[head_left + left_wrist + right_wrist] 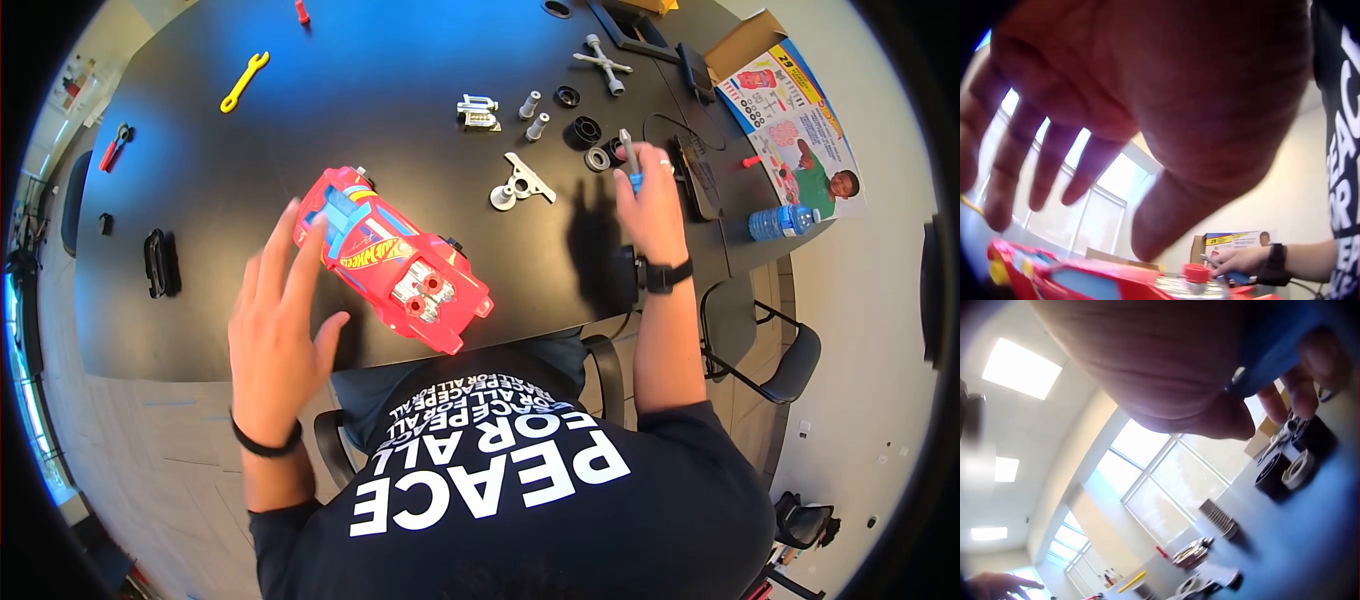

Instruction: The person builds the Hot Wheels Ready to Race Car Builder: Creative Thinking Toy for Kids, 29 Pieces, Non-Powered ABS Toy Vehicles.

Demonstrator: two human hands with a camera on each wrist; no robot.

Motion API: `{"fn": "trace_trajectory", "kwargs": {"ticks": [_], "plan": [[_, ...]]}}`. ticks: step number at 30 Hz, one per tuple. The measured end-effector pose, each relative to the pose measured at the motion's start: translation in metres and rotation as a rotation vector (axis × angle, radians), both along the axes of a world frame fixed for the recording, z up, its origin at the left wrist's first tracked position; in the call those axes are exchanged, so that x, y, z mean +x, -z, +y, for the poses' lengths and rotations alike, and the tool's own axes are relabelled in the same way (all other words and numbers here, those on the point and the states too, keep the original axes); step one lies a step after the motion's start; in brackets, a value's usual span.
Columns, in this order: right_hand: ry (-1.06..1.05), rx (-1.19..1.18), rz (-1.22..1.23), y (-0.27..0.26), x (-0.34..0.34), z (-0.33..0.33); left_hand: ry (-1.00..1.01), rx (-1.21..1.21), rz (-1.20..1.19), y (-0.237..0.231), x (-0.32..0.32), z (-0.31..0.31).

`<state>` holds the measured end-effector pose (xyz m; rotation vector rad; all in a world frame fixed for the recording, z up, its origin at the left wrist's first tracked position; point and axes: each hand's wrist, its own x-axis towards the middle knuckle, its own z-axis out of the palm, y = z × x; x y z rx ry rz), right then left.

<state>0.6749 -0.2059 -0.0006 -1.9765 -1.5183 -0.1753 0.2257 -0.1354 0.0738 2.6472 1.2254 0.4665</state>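
A red toy car [400, 262] with a blue windshield and yellow lettering lies at a slant on the black table. Over its front left side hovers my left hand [272, 325], fingers spread and holding nothing. In the left wrist view the straight fingers of that hand [1166, 81] hang above the car [1091, 281]. My right hand [655, 205] grips a screwdriver [634, 180] with a blue handle and grey shaft, beside the black wheels [583, 131] and a grey ring [597, 158]. The blue handle fills the palm in the right wrist view.
Grey T-shaped part [522, 183], chrome engine piece [479, 112] and cross wrench [602, 65] lie beyond the car. A yellow wrench [245, 82] and red-handled pliers [115, 147] are on the left. Water bottle [783, 223] and toy box [790, 110] stand on the right.
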Motion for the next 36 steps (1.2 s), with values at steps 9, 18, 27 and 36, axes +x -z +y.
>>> {"fn": "trace_trajectory", "kwargs": {"ticks": [9,18,27,36], "plan": [[-0.043,-0.180,-0.071,0.015,0.022,0.066,0.407,0.188,0.413,0.030,0.023,0.094],[-0.221,0.076,0.219,-0.017,0.008,0.031,0.315,-0.318,0.167,-0.003,-0.023,0.077],[-0.764,0.256,1.089,-0.012,-0.125,-0.011,-0.149,-1.101,-0.446,0.010,-0.040,0.014],[-0.845,0.127,0.675,-0.009,-0.159,0.015,-0.103,-1.172,-0.639,0.022,-0.030,-0.024]]}}
